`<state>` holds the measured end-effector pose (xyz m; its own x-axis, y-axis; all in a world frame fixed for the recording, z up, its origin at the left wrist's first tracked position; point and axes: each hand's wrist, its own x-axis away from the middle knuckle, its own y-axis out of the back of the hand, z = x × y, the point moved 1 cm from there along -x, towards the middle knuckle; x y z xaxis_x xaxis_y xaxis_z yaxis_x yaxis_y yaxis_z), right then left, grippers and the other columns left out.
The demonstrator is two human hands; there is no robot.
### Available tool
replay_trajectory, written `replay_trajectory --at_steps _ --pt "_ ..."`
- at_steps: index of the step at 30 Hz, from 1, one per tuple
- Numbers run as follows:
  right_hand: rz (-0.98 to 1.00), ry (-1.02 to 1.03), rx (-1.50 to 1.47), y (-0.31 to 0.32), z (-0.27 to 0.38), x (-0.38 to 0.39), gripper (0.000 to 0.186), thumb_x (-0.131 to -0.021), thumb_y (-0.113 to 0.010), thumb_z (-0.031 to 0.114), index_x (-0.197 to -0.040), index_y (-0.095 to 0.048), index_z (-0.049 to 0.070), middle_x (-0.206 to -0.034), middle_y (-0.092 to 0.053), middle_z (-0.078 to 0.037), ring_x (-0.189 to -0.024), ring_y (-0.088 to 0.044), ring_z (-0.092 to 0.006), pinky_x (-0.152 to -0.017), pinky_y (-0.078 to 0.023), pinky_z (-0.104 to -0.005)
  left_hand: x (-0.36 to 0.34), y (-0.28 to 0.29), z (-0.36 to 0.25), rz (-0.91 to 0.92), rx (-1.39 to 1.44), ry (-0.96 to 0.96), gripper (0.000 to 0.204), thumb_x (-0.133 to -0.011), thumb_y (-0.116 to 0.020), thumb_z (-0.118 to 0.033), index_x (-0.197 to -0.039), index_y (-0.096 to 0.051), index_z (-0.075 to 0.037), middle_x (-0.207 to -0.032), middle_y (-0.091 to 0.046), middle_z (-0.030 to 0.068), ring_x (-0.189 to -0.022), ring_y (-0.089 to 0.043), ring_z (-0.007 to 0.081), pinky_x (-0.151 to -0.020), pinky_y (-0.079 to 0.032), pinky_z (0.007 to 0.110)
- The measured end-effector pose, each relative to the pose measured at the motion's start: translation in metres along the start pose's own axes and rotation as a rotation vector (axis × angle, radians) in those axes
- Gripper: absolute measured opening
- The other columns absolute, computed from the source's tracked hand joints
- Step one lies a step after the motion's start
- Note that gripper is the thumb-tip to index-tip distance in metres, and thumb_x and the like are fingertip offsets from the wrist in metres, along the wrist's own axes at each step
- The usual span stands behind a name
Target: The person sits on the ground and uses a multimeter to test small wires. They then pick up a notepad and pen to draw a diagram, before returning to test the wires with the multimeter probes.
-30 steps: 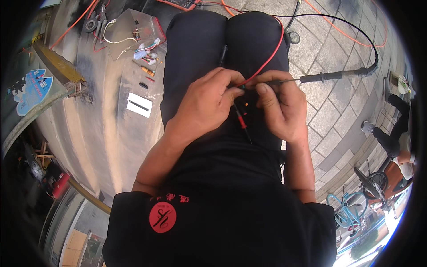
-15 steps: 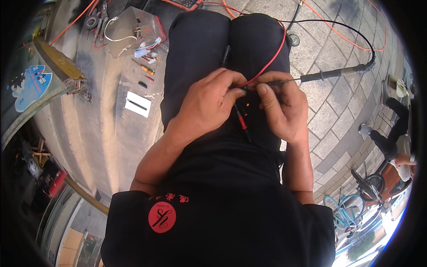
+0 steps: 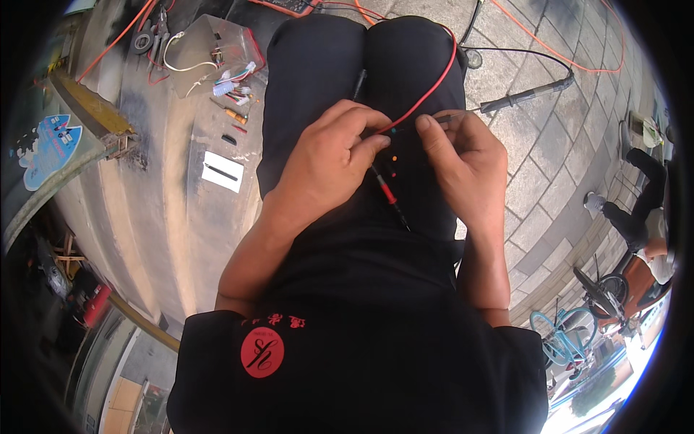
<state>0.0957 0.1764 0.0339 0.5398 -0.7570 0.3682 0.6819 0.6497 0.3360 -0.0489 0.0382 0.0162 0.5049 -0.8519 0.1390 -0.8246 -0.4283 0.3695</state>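
Over my lap, my left hand (image 3: 336, 148) pinches a red cable (image 3: 434, 90) between thumb and fingers. A small teal bit shows at its fingertips. Below that hand a slim black-and-red test probe (image 3: 387, 192) slants across my dark trousers, partly hidden by the hand. My right hand (image 3: 470, 152) is closed, thumb against fingers, at the thin shaft end of a black test probe (image 3: 524, 95). That probe's handle sticks out to the right, with a black cable (image 3: 538, 52) running from it. A gap separates the two hands' fingertips.
On the step at left are a clear plastic container (image 3: 210, 58) with wires, white connectors (image 3: 231, 85), an orange screwdriver (image 3: 236, 116), pliers (image 3: 159, 36) and white paper (image 3: 222, 172) bearing a black stick. An orange-red case (image 3: 289, 6) shows at top. Someone's leg (image 3: 629, 217) and bicycles (image 3: 564, 336) are at right.
My hands have moved apart, opening a gap between their fingertips. The black probe's handle tilts more upward to the right, and its cable hangs in a flatter curve.
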Motion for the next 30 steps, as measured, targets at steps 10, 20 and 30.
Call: replay_trajectory --at_steps 10,20,30 --pt "0.01 -0.068 0.054 0.001 0.01 0.001 0.024 -0.099 -0.08 0.017 -0.092 -0.069 -0.003 -0.076 -0.065 0.003 -0.069 -0.055 -0.0026 -0.06 -0.042 -0.0208 0.002 -0.001 -0.001 -0.022 -0.013 0.022 0.023 -0.093 -0.076 0.003 -0.115 -0.071 0.001 -0.102 -0.072 0.0071 -0.064 -0.065 0.0086 -0.061 -0.054 0.025" --pt "0.075 0.094 0.213 0.016 0.009 0.031 0.026 -0.097 -0.081 0.022 -0.088 -0.069 0.0 -0.064 -0.067 -0.005 -0.056 -0.057 -0.0084 -0.055 -0.047 -0.0271 0.002 -0.001 0.004 -0.017 0.008 0.065 0.024 -0.098 -0.074 -0.005 -0.12 -0.069 0.001 -0.098 -0.077 0.0072 -0.065 -0.068 0.009 -0.06 -0.053 0.025" --pt "0.285 0.39 0.69 -0.002 -0.006 0.072 0.028 -0.091 -0.08 0.027 -0.087 -0.063 0.004 -0.075 -0.067 -0.012 -0.063 -0.07 -0.0343 -0.055 -0.055 -0.043 0.004 -0.003 -0.003 -0.047 0.101 0.13 0.022 -0.1 -0.074 -0.008 -0.118 -0.07 0.002 -0.097 -0.078 0.0079 -0.064 -0.068 0.0068 -0.058 -0.053 0.023"
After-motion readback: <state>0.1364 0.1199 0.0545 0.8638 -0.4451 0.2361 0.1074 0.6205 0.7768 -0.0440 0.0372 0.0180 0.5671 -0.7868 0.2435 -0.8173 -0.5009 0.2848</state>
